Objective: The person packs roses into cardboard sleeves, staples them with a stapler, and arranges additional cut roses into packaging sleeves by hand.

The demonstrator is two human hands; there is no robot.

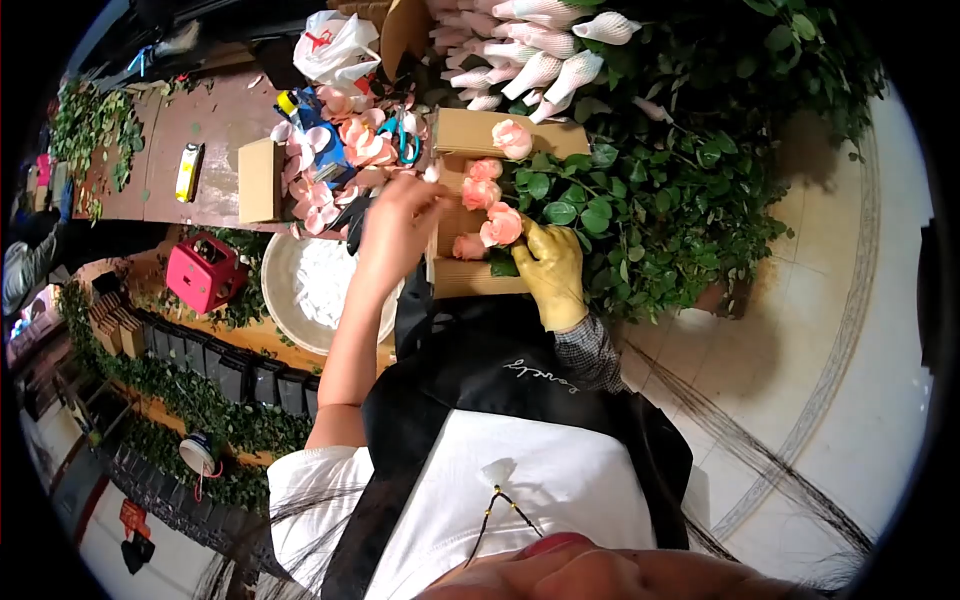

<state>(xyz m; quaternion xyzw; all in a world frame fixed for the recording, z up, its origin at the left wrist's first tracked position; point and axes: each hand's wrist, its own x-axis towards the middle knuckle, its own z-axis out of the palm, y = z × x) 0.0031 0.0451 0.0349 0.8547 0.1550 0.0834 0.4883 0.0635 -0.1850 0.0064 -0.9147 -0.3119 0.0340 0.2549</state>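
Note:
My right hand (552,272), in a yellow glove, is closed around the stem of a pink rose (501,226) just below its bloom. Left of it, my bare left hand (396,225) has its fingers bent together near the roses, slightly blurred; whatever lies between the fingertips is hidden. More pink roses (481,192) lie with their heads over a corrugated cardboard sheet (480,284), their leafy stems pointing right. Another rose (512,139) rests at the sheet's far end.
Loose pink petals (368,142) and blue-handled scissors (408,140) lie on the table (225,150) at left. Net-wrapped roses (540,70) are piled at the back. A basin of white pieces (283,290) and a red stool (204,272) stand lower left. Leafy stems (660,230) spread right.

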